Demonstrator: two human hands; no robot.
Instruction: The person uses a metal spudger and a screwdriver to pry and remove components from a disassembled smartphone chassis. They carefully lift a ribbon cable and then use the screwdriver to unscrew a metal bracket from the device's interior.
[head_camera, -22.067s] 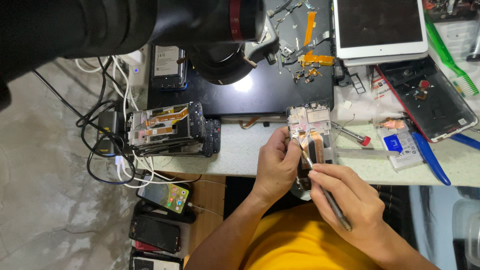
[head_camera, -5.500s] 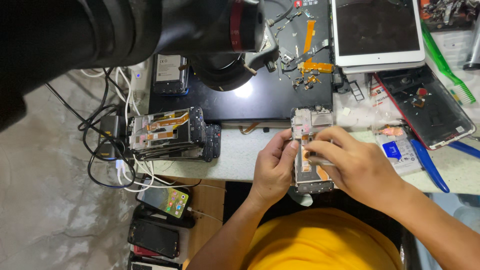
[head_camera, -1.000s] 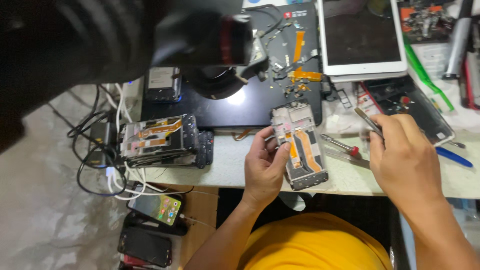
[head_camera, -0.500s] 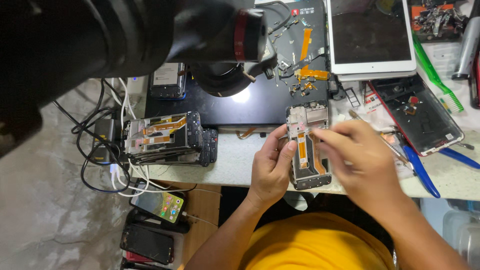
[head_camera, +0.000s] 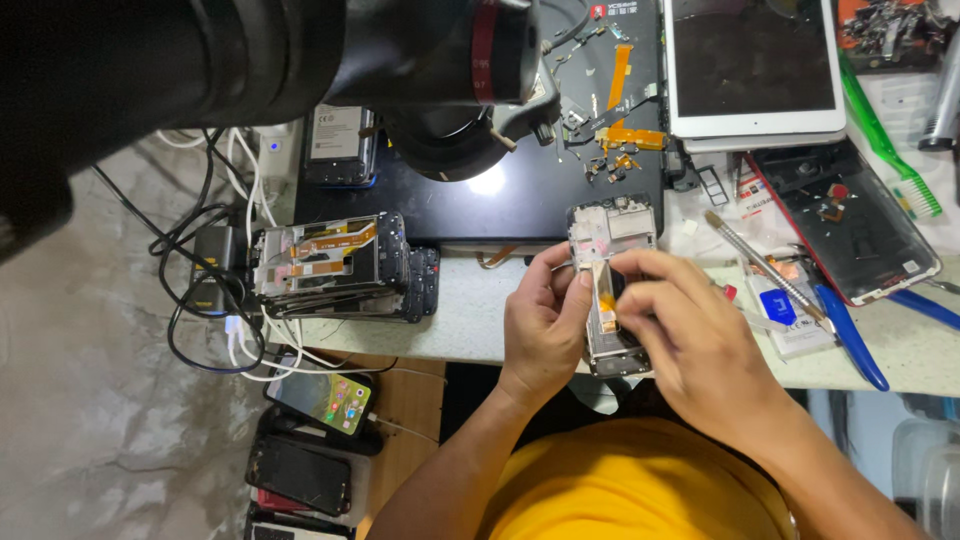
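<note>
Opened phone frame (head_camera: 612, 290) is steadied at the bench edge (head_camera: 470, 320) by the left hand (head_camera: 540, 325), fingers clamped on its side. Orange flex ribbon (head_camera: 604, 295) is pinched by right hand (head_camera: 690, 340) fingertips. Ribbon is best seated squarely, pressure kept light, no creasing.

At the bench's far right corner you see a white tablet (head_camera: 755, 70) lying face up. A stack of opened phone frames (head_camera: 335, 268) sits near the bench's left front edge, with black cables (head_camera: 200, 290) trailing off its left edge. A blue-handled tool (head_camera: 850, 335) lies near the right front edge. Below the front edge, several phones (head_camera: 320, 400) lie side by side.
</note>
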